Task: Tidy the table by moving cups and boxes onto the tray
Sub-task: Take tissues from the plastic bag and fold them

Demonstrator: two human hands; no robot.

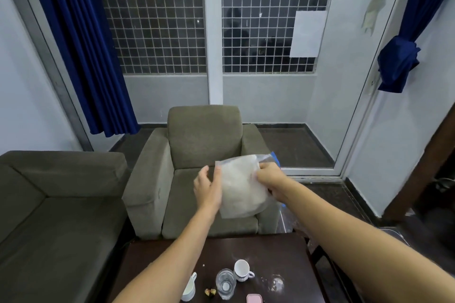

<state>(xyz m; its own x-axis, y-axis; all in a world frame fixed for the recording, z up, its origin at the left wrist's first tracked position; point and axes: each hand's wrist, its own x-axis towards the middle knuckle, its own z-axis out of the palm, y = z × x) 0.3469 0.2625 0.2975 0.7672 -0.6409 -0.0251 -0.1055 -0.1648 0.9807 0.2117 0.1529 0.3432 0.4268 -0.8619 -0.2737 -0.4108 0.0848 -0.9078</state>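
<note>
1. Table [270,253], nearest the viewer: a pink box [254,298] sits at the near edge, only partly in view. Just beyond it stand a clear glass [225,283] and a white cup [242,270] with its handle to the right, close together. A second white cup [189,288] stands to the left, partly behind the forearm. No tray is in view.

2. Handling, as a judgement: the cups are probably ceramic, rigid, light and breakable. Take each by the handle or around the body. The glass is smooth and likely slippery, so grip it around the middle, not the rim. The box looks small and stiff, so pinch it across its short sides.

3. Hands, above the armchair [204,130]: the right hand [272,179] is curled and pinches the upper right part of a clear bag [242,192] of white material (soft and limp, by its sag). The left hand [208,188] lies against the bag's left edge. Whether it grips cannot be told.

4. Beyond: a sofa [49,204] at left, then a grilled window [160,19] between blue curtains [81,44].
</note>
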